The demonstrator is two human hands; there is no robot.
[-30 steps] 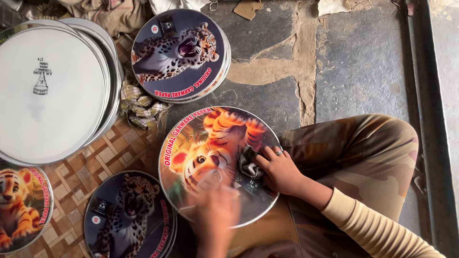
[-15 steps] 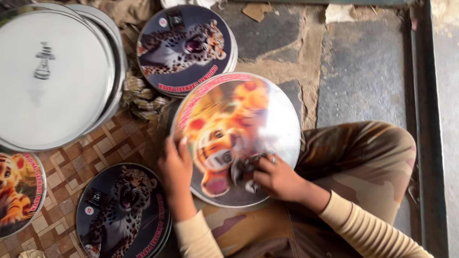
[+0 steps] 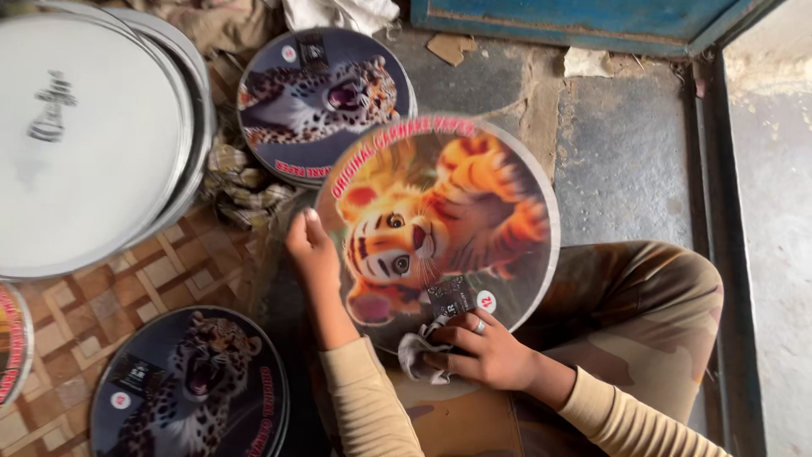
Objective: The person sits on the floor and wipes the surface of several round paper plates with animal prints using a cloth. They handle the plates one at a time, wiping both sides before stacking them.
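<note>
In the middle of the frame a round plate printed with an orange tiger cub (image 3: 440, 224) rests tilted over the person's lap. The left hand (image 3: 311, 250) grips its left rim, fingers curled round the edge and thumb on the printed face. The right hand (image 3: 482, 351), at lower centre, presses a crumpled white cloth (image 3: 416, 355) against the plate's lower edge, fingers closed on the cloth, a ring on one finger. Above it, upper centre, lies a stack of leopard-print plates (image 3: 326, 101); another leopard-print stack (image 3: 190, 385) sits at lower left on a checked mat (image 3: 110, 296). A stack of plain white discs (image 3: 85, 135) fills the upper left. The stone floor (image 3: 626, 161) shows at right.
</note>
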